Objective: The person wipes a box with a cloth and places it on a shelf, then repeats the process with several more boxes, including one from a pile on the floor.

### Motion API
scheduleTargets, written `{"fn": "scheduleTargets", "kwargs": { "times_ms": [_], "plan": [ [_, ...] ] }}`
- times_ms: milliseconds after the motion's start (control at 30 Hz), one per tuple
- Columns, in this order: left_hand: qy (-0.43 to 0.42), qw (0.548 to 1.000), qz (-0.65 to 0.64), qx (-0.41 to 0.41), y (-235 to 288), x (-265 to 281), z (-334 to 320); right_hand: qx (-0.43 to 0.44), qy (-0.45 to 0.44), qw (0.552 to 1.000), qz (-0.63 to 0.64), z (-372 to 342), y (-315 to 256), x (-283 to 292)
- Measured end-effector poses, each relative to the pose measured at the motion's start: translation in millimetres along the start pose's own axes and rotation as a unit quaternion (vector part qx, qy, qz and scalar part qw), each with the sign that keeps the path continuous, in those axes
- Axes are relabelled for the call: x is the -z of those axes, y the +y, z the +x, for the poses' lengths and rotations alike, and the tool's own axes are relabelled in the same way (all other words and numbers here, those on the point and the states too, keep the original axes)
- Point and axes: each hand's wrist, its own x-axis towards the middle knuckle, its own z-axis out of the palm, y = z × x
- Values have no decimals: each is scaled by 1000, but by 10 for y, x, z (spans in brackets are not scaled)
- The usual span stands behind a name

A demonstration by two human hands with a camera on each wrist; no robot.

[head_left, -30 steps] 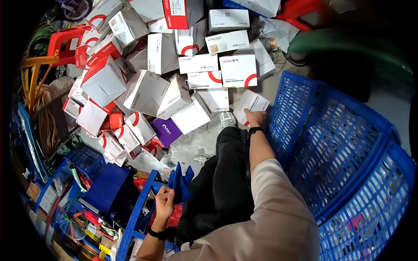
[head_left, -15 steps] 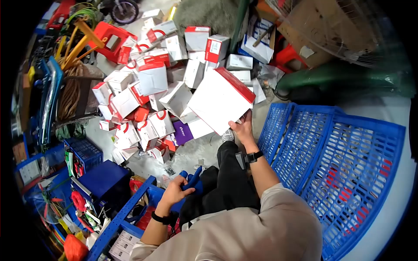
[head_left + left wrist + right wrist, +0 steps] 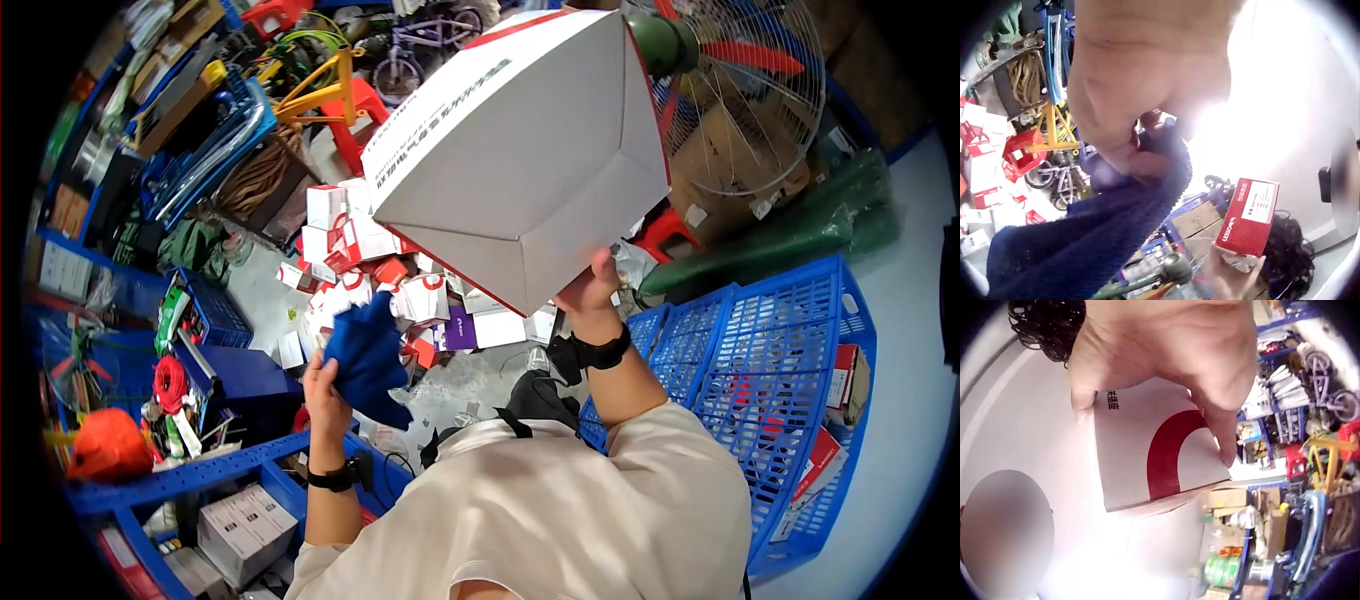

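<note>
A white and red box (image 3: 520,150) is held up high by my right hand (image 3: 592,290), large in the head view. In the right wrist view the right hand (image 3: 1166,350) grips the box (image 3: 1135,444) between thumb and fingers at its two sides. The left wrist view shows the box's red side (image 3: 1247,219) with a white label. My left hand (image 3: 325,395) pinches a dark blue cloth (image 3: 368,360), which hangs from the fingers; the same cloth (image 3: 1097,231) droops below the left hand (image 3: 1141,94) in the left wrist view.
Many white and red boxes (image 3: 350,240) lie piled on the floor ahead. Blue plastic baskets (image 3: 760,380) stand at the right, a blue shelf frame (image 3: 200,480) at the lower left. A wire-caged fan (image 3: 750,100) is at the upper right.
The right hand has raised the box from near the floor to high in front of the head camera. The left hand has moved left and up with the blue cloth. The head view has tilted upward.
</note>
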Motion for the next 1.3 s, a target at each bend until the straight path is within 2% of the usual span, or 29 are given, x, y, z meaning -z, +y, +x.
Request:
{"fn": "scheduleTargets", "kwargs": {
  "times_ms": [67,100,133,200,233,333,367,400,433,467,500,533,600,667,700,733,767,800,833,933,967,1000,1067,1100,1133,1167,1200,1267,1300],
  "plan": [
    [-35,994,-70,-74,384,-97,-223,15,-16,1000,23,76,112,-495],
    [-25,988,-117,-95,536,-171,-339,17,-88,993,75,108,221,-618],
    [-21,986,-119,-110,596,-103,-404,24,-24,999,-4,61,327,-790],
    [-99,965,-172,-170,727,61,-538,37,-104,990,85,129,588,-930],
    [-93,963,-171,-185,819,82,-592,31,-118,988,92,143,682,-1038],
    [-131,916,-16,-380,1128,-77,-645,10,-133,985,106,162,889,-1308],
    [-81,905,-9,-418,1136,-79,-627,-13,-129,986,108,165,937,-1382],
    [-30,866,84,-492,1036,142,-525,-37,-125,985,110,166,982,-1454],
    [-65,911,-131,-386,1083,103,-527,-63,-120,985,111,162,1023,-1532],
    [-102,898,-339,-260,1124,8,-499,-70,-130,982,116,153,1086,-1577],
    [-178,869,-374,-272,1020,-4,-366,-87,-113,984,107,157,1158,-1602],
    [-204,858,-388,-269,957,-103,-282,-103,-97,985,95,164,1233,-1610],
    [-215,851,-387,-282,849,-451,-147,-113,-82,988,70,187,1420,-1580],
    [-209,853,-370,-303,817,-706,9,-64,-115,986,-100,254,1435,-1578],
    [-201,858,-353,-314,828,-763,74,-19,-110,987,-113,272,1497,-1613],
    [-193,867,-327,-322,881,-755,134,-24,-121,986,-111,316,1440,-1550],
    [-186,876,-300,-328,941,-746,203,37,-143,954,-262,362,1370,-1468],
    [-176,894,-250,-328,1027,-698,258,98,-160,895,-404,406,1304,-1383],
    [-163,912,-192,-325,1132,-659,274,137,-181,841,-491,435,1222,-1304],
    [-130,936,17,-326,1433,-630,258,110,-202,824,-518,540,1057,-845],
    [-119,929,97,-337,1522,-691,253,65,-192,856,-476,609,976,-712],
    [-106,908,192,-357,1605,-806,221,69,-195,841,-500,692,929,-475],
    [-66,828,377,-410,1709,-1061,254,-57,-164,918,-358,854,601,-541],
    [-42,778,451,-435,1721,-1187,295,77,-269,808,-518,1014,492,-454],
    [-18,732,507,-455,1708,-1316,349,210,-358,648,-639,1181,415,-374],
    [5,696,545,-467,1673,-1414,399,239,-373,631,-636,1273,378,-366],
    [28,672,566,-477,1623,-1489,447,75,-287,812,-503,1258,403,-297],
    [46,690,541,-479,1524,-1533,518,6,-300,808,-508,1330,428,-119],
    [19,773,432,-465,1436,-1494,568,-1,-312,809,-498,1374,430,-66]
  ]
}}
